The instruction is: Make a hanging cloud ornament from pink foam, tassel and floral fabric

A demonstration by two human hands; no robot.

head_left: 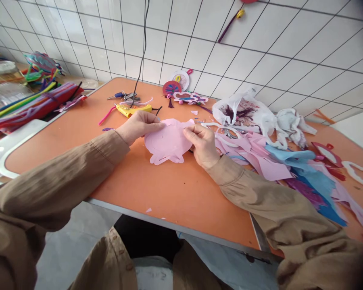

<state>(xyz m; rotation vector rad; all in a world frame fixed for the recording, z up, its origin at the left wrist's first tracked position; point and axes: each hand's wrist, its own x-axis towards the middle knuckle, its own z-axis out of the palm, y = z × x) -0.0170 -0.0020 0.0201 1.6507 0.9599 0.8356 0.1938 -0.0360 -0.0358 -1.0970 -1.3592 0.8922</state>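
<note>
Between my hands, above the orange table, a pink felt cutout (pixel 168 141) is held up by its upper edges. It has a rounded body and lobed shapes along the bottom. My left hand (pixel 141 127) pinches its upper left edge between thumb and fingers. At its upper right, my right hand (pixel 202 144) grips it with the thumb in front. Just behind my left hand lies a yellow hot glue gun (pixel 133 109) with a pink stick out of its back end. Pink felt scraps (pixel 260 155) and scissors (pixel 229 133) lie right of my right hand.
A white plastic bag (pixel 245 108) and blue felt (pixel 316 181) lie on the orange table (pixel 157 185) at right. Round felt ornaments (pixel 172 88) lean by the tiled wall. Keys (pixel 130 96) sit at the back. Coloured pipe cleaners (pixel 39 104) are piled at left. A black cord (pixel 144 44) hangs down.
</note>
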